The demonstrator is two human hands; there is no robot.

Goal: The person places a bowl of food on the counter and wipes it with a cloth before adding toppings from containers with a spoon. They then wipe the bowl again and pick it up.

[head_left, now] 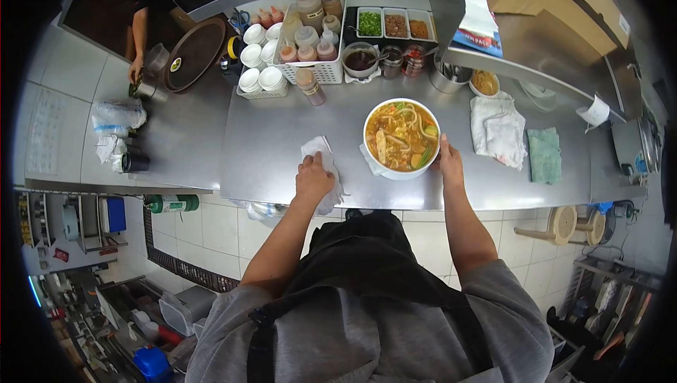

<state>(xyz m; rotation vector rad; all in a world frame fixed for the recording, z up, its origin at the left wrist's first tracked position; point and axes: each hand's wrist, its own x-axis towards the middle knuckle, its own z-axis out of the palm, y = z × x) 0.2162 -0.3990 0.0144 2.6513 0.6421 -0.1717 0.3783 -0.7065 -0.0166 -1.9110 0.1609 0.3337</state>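
Note:
A white bowl of noodle soup (pixel 400 136) stands on the steel counter in front of me. Noodles, vegetables and an orange-brown broth fill it close to the rim. My right hand (pixel 449 161) grips the bowl's right side, its fingers partly hidden by the bowl and the hand itself. To the left, my left hand (pixel 315 177) is closed on a white cloth (pixel 330 201) lying on the counter near its front edge. Some white material shows under the bowl's left side; I cannot make out what it is.
Behind are a squeeze bottle (pixel 309 87), a white basket (pixel 310 71) of bottles, stacked white cups (pixel 255 55) and a topping tray (pixel 395 23). Folded cloths (pixel 497 129) lie right, beneath a metal shelf edge (pixel 529 73). Another person's hand (pixel 136 71) is at far left, near a round brown tray (pixel 197 55).

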